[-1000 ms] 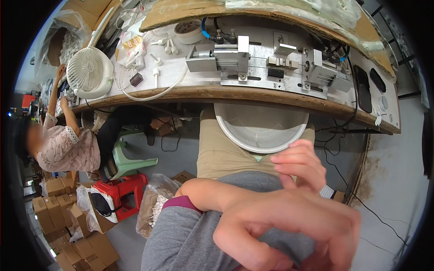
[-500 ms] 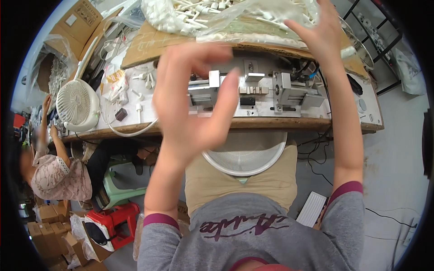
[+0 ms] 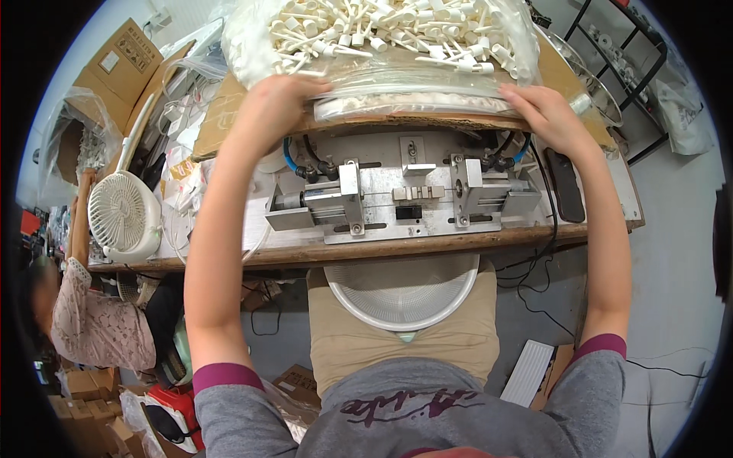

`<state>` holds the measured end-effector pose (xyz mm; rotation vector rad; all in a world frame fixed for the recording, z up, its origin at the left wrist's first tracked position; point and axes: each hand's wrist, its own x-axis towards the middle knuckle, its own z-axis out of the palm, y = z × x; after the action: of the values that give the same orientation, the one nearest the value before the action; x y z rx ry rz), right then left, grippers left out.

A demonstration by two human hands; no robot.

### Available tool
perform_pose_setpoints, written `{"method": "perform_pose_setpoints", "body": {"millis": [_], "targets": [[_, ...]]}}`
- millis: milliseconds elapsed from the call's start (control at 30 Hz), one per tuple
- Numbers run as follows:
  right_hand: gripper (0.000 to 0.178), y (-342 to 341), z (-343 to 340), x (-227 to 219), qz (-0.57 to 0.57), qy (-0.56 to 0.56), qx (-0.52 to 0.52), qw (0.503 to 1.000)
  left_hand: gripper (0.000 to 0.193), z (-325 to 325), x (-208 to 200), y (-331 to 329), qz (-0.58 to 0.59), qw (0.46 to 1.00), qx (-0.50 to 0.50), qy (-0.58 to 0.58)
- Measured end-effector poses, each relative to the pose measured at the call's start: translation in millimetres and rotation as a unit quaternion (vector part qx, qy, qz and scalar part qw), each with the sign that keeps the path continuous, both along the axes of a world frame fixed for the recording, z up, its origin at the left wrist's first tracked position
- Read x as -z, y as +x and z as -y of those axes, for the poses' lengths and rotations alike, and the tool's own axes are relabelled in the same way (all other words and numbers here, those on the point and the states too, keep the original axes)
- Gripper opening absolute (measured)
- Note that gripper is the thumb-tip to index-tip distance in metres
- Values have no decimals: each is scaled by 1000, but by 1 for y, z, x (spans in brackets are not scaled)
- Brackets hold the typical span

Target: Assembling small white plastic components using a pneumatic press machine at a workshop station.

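A large clear plastic bag [image 3: 412, 76] lies open on cardboard at the back of the bench, with many small white plastic parts [image 3: 374, 30], each a stem with a cup-like head, heaped in it. My left hand [image 3: 279, 107] is closed on the left of the bag's near edge, its fingertips partly hidden. At the right end of that edge, my right hand [image 3: 546, 114] pinches the plastic between thumb and fingers. Below and between my forearms sits a metal clamping fixture [image 3: 405, 202] with two facing cylinders and a small block row [image 3: 418, 193] in its middle.
A white mesh basket [image 3: 405, 294] rests on my lap under the bench edge. To the left stand a white fan [image 3: 124, 214] and a co-worker [image 3: 103, 317]. A black phone [image 3: 565, 187] lies right of the fixture, near a hanging black cable [image 3: 551, 198].
Both hands were raised and apart from the bag; they have come down onto its near edge. The plastic is drawn back, so more of the white parts show.
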<state>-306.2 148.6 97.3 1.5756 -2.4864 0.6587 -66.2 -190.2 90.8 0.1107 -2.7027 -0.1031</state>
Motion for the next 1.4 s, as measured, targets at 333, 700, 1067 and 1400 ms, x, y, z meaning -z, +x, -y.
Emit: {"method": "perform_pose_setpoints", "body": {"millis": [333, 700, 1067, 1400], "targets": [[29, -8, 35, -18, -160, -31, 26, 986, 39, 1, -38, 28, 122, 977, -145, 98], [76, -73, 159, -58, -147, 57, 98, 983, 46, -27, 24, -31, -34, 973, 72, 219], [84, -20, 174, -76, -199, 228, 106, 947, 38, -28, 13, -28, -63, 926, 46, 370], [62, 4, 182, -51, -146, 212, 104, 961, 37, -52, 17, -55, -190, 955, 8, 229]]}}
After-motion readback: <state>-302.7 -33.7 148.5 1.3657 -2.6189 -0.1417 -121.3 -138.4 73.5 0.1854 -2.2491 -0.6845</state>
